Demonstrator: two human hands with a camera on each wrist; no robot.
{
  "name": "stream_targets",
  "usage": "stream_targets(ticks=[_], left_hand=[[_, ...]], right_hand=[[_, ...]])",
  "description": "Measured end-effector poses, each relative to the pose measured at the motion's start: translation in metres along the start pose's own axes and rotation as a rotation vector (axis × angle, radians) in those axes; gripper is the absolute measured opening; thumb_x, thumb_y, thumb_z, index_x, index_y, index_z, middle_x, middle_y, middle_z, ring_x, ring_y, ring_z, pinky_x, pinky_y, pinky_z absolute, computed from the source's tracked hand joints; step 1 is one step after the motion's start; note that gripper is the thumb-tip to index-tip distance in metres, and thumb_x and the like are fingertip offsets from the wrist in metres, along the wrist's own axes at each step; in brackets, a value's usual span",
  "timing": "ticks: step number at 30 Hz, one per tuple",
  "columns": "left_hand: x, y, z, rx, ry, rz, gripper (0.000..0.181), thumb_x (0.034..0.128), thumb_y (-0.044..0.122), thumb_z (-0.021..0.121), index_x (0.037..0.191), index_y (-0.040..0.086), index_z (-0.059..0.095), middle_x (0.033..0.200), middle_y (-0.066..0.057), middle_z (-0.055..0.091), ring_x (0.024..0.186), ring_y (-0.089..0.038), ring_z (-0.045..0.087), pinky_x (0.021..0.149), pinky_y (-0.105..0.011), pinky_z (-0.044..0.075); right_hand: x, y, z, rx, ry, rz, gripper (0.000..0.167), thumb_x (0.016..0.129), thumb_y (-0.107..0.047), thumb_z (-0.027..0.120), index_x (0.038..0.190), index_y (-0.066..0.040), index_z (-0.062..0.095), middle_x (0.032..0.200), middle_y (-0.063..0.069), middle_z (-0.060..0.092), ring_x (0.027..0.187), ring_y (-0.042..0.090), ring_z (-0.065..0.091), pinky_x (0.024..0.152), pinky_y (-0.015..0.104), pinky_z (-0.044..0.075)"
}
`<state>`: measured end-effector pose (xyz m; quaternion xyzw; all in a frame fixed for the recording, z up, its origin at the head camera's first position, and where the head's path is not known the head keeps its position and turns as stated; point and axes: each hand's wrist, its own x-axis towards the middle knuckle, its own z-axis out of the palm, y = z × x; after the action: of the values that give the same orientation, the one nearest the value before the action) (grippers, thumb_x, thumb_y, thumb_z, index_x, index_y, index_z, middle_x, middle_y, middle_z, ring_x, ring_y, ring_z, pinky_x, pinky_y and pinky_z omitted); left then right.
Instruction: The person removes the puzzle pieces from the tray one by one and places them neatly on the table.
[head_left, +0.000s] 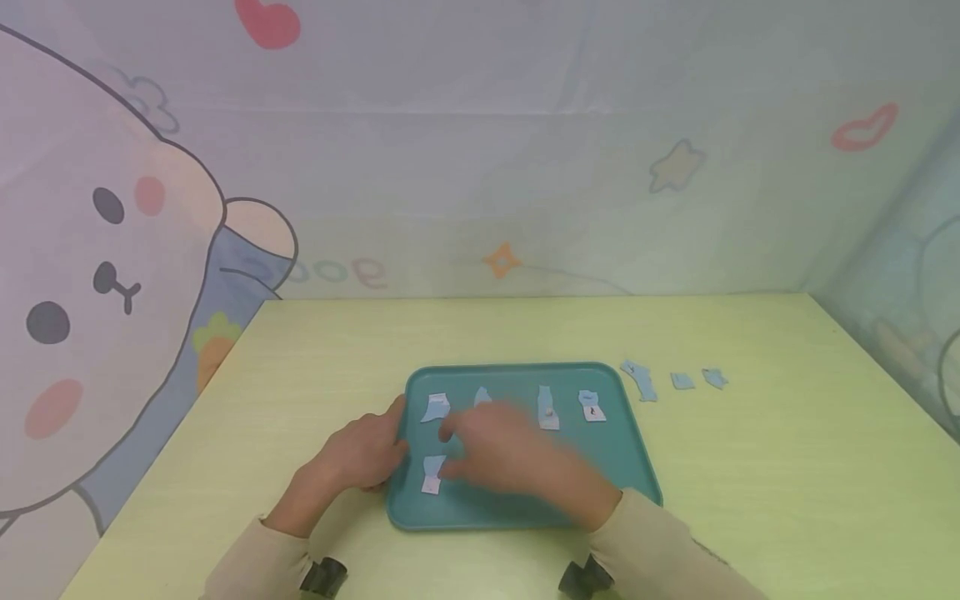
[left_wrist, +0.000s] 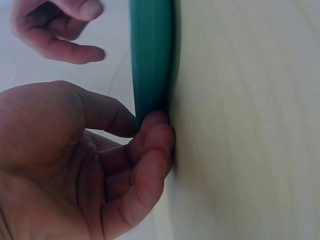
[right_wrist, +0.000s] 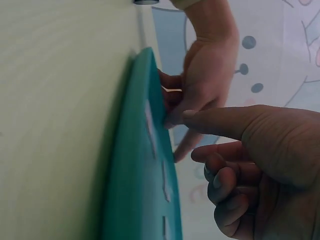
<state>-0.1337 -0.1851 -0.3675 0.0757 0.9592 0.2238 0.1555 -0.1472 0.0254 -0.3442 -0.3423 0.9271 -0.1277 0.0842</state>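
Observation:
A green tray (head_left: 525,512) lies on the table with several torn paper pieces on it. My left hand (head_left: 365,450) grips its left edge; in the left wrist view the thumb (left_wrist: 112,115) is at the rim and the curled fingers (left_wrist: 145,185) are against the side. My right hand (head_left: 502,450), blurred, is over the tray, thumb and index finger apart, and I see nothing between them. Near its fingers is a blue-and-white paper piece (head_left: 431,482) at the lower left. Another piece (head_left: 482,395) is partly hidden behind the hand. A further piece (head_left: 437,407) lies upper left.
On the tray's right half lie a long paper piece (head_left: 547,408) and a shorter one (head_left: 592,407). Outside the tray, to the right, are a long scrap (head_left: 641,382) and two small scraps (head_left: 682,381), (head_left: 714,378). A printed curtain (head_left: 480,167) hangs behind the table (head_left: 787,467).

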Motion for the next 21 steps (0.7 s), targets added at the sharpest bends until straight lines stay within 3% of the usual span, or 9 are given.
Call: stream_targets(ticks=[5, 11, 21], left_hand=[[0.000, 0.000, 0.000, -0.006, -0.004, 0.001, 0.067, 0.1045, 0.010, 0.046, 0.163, -0.011, 0.020, 0.055, -0.002, 0.055, 0.043, -0.012, 0.048, 0.046, -0.025, 0.034], [-0.001, 0.001, 0.000, -0.003, -0.008, -0.009, 0.068, 0.1037, 0.010, 0.046, 0.163, -0.011, 0.020, 0.055, -0.002, 0.056, 0.044, -0.012, 0.049, 0.046, -0.025, 0.035], [0.000, 0.000, 0.000, 0.008, 0.004, 0.012, 0.068, 0.1034, 0.009, 0.047, 0.162, -0.013, 0.021, 0.055, -0.002, 0.055, 0.044, -0.012, 0.048, 0.046, -0.025, 0.034]], right_hand=[[-0.001, -0.004, 0.011, -0.047, -0.003, -0.033, 0.040, 0.087, -0.042, 0.085, 0.116, -0.016, 0.077, 0.094, -0.004, 0.076, 0.075, 0.012, 0.062, 0.069, 0.031, 0.052], [0.000, -0.007, 0.020, -0.061, -0.025, -0.017, 0.036, 0.086, -0.044, 0.085, 0.105, -0.015, 0.074, 0.072, -0.008, 0.060, 0.065, 0.011, 0.052, 0.059, 0.031, 0.046], [0.002, -0.008, 0.025, -0.038, -0.029, -0.008, 0.035, 0.088, -0.043, 0.084, 0.082, -0.017, 0.062, 0.061, -0.007, 0.046, 0.059, 0.011, 0.043, 0.053, 0.028, 0.037]])
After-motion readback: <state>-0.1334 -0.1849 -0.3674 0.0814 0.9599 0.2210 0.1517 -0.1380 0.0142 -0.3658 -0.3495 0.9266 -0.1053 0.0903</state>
